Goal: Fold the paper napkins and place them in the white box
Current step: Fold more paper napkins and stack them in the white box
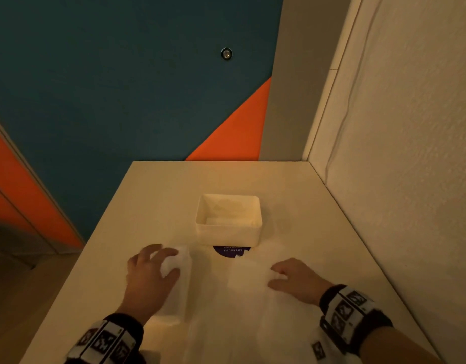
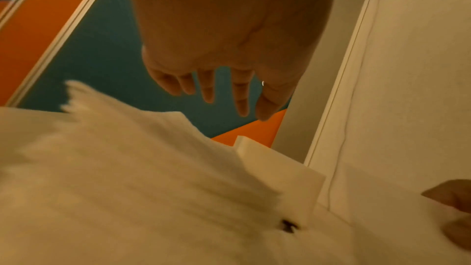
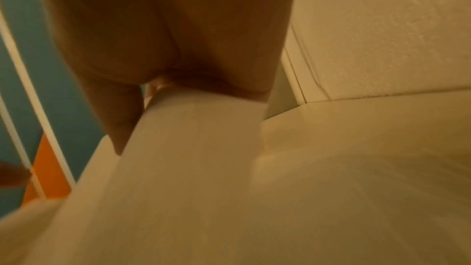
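Nearest the camera, at six o'clock on the pale desk (image 1: 158,185), lies a thin white paper napkin (image 1: 226,306), blurred and hard to outline. The left hand (image 1: 150,271) curls its fingers round the napkin's raised left edge, which stands up as a narrow flap. The right hand (image 1: 295,279) rests on the napkin's right part with fingers bent; whether it pinches the paper, I cannot tell.

The small white rectangular plastic box (image 1: 228,236) sits at twelve o'clock, just beyond the hands, its long axis running nine to three. Something pale, possibly folded napkins, lies inside. I judge this fold only begun: creasing and placing remain. The lifted flap's long axis runs six to twelve, towards the box.
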